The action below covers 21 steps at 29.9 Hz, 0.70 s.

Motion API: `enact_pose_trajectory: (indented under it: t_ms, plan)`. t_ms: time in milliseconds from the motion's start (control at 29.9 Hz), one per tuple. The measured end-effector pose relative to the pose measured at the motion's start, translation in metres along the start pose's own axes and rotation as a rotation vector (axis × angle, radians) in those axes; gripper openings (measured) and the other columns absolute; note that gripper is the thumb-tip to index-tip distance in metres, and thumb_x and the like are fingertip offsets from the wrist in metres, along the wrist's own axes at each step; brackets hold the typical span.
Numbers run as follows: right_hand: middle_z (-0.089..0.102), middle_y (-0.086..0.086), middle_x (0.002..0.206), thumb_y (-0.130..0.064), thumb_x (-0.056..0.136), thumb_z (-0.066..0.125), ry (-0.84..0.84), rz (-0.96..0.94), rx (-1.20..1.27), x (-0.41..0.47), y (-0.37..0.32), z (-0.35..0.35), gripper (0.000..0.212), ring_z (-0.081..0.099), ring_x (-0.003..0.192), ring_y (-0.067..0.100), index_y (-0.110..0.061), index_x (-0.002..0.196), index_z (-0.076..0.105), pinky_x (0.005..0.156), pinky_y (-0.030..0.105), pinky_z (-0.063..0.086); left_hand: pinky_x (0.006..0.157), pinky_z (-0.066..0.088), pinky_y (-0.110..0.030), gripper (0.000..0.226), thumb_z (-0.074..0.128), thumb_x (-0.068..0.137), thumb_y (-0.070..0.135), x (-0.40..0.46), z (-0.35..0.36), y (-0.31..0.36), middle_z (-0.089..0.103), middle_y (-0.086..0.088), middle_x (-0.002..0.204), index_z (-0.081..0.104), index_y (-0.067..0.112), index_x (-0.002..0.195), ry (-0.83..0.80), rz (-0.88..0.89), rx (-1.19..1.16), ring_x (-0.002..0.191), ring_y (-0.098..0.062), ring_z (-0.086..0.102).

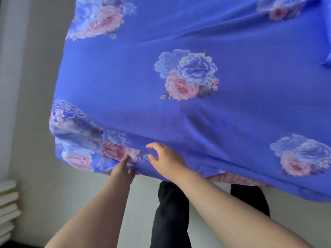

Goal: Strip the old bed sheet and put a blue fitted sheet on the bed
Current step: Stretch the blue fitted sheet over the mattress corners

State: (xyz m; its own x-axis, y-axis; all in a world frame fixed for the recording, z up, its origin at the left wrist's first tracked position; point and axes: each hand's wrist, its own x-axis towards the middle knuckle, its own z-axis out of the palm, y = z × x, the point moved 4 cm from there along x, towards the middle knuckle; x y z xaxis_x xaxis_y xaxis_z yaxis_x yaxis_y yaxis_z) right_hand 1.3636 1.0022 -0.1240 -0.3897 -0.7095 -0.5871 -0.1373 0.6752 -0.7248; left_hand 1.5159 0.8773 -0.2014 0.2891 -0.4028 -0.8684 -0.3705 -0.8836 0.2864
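So the blue fitted sheet (179, 122) with the big peony print was already spread over most of the bed, filling the frame from the top down to the near edge, and the corner at lower left was bunched up and not pulled under yet. The left hand (123, 170) was at that near edge in the lower middle of the frame, its fingers (126, 159) pinching the hem where the fabric folds under. The right hand (166, 158) was just beside it, resting on the edge with fingers loosely spread, gripping nothing as far as I could tell. A strip of pinkish patterned fabric (232, 179) peeked out below the hem at lower right; could be the mattress or another layer, can't say. Handling-wise I'd guess thin, soft, a bit slick, weighs almost nothing, so it'll slide and wrinkle easily. Best place to take hold is the hem right at the corner, then tug it down and under. No labels, tags or writing visible anywhere. The person's dark trousers (170, 212) showed at the bottom.
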Motion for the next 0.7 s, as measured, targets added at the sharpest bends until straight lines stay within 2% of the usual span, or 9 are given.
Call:
enact_pose_trajectory:
  t_ms: [67,134,234,334,401,468,535,601,702]
  plan:
    - [0.031,-0.011,0.15,-0.033,0.091,0.053,-0.085,0.003,-0.07,0.011,-0.013,0.035,0.054,0.049,0.124,0.02,-0.032,0.142,0.034,0.095,0.033,0.042,0.027,0.025,-0.011,0.027,0.053,0.094,0.011,0.01,-0.007,0.005,0.044,-0.003,0.045,0.043,0.012,0.069,-0.003,-0.108,-0.006,0.025,-0.006,0.036]
    - [0.005,-0.013,0.158,-0.038,0.087,0.06,-0.187,0.02,-0.152,0.018,-0.032,0.071,0.08,0.043,0.131,0.023,-0.035,0.15,0.011,0.098,0.036,0.04,0.033,0.023,-0.013,0.026,0.046,0.094,0.008,0.016,-0.026,0.015,0.033,-0.002,0.041,0.038,0.017,0.072,0.047,-0.123,0.082,0.029,-0.008,0.029]
    - [-0.016,-0.013,0.158,-0.037,0.087,0.062,-0.231,0.033,-0.302,0.022,-0.053,0.101,0.1,0.047,0.128,0.026,-0.035,0.148,-0.017,0.09,0.037,0.045,0.063,0.047,-0.03,0.015,0.041,0.095,0.017,0.006,-0.052,0.022,0.057,-0.01,0.079,0.054,0.012,0.097,0.117,0.049,0.22,0.067,-0.024,0.055]
    - [0.014,-0.002,0.158,-0.032,0.092,0.055,-0.127,-0.002,-0.463,0.03,-0.075,0.106,0.097,0.055,0.117,0.029,-0.032,0.145,-0.026,0.082,0.035,0.047,0.096,0.045,-0.044,0.041,0.037,0.098,0.029,-0.027,-0.066,0.039,0.059,-0.019,0.122,0.054,0.003,0.124,0.266,0.371,0.103,0.11,-0.036,0.057]
    - [0.044,0.005,0.143,-0.028,0.093,0.05,-0.108,0.049,-0.481,0.037,-0.084,0.098,0.087,0.058,0.111,0.031,-0.03,0.148,-0.017,0.082,0.035,0.046,0.098,0.046,-0.048,0.04,0.037,0.096,0.039,-0.054,-0.06,0.062,0.059,-0.012,0.124,0.055,0.013,0.12,0.152,0.521,-0.094,0.111,-0.031,0.059]
    - [0.059,0.008,0.126,-0.034,0.093,0.047,-0.129,0.099,-0.315,0.041,-0.102,0.075,0.058,0.059,0.108,0.033,-0.033,0.146,0.023,0.081,0.035,0.045,0.101,0.045,-0.041,0.022,0.037,0.101,0.029,-0.085,-0.049,0.094,0.059,-0.007,0.121,0.052,0.019,0.113,0.022,0.679,-0.173,0.112,-0.023,0.058]
    - [0.067,0.006,0.101,-0.035,0.09,0.051,-0.129,0.073,-0.053,0.044,-0.129,0.033,0.025,0.063,0.095,0.026,-0.025,0.11,0.059,0.072,0.034,0.045,0.099,0.042,-0.03,0.016,0.036,0.102,0.021,-0.122,-0.038,0.136,0.057,-0.004,0.116,0.049,0.019,0.111,-0.046,0.914,-0.146,0.11,-0.016,0.054]
    - [0.066,0.003,0.085,-0.024,0.087,0.056,-0.034,-0.006,0.137,0.048,-0.158,-0.031,0.015,0.059,0.081,0.015,-0.012,0.089,0.064,0.068,0.032,0.045,0.101,0.038,-0.029,0.019,0.037,0.099,0.025,-0.147,-0.026,0.171,0.053,-0.006,0.114,0.049,0.014,0.109,-0.096,1.186,-0.036,0.108,-0.014,0.049]
    - [0.054,0.004,0.072,-0.013,0.086,0.051,0.453,-0.152,0.122,0.053,-0.196,-0.142,0.012,0.049,0.074,0.019,-0.011,0.075,0.055,0.065,0.033,0.037,0.109,0.027,-0.027,0.039,0.042,0.094,0.029,-0.145,-0.005,0.186,0.045,-0.015,0.124,0.049,0.005,0.123,-0.055,1.594,0.459,0.119,-0.022,0.04]
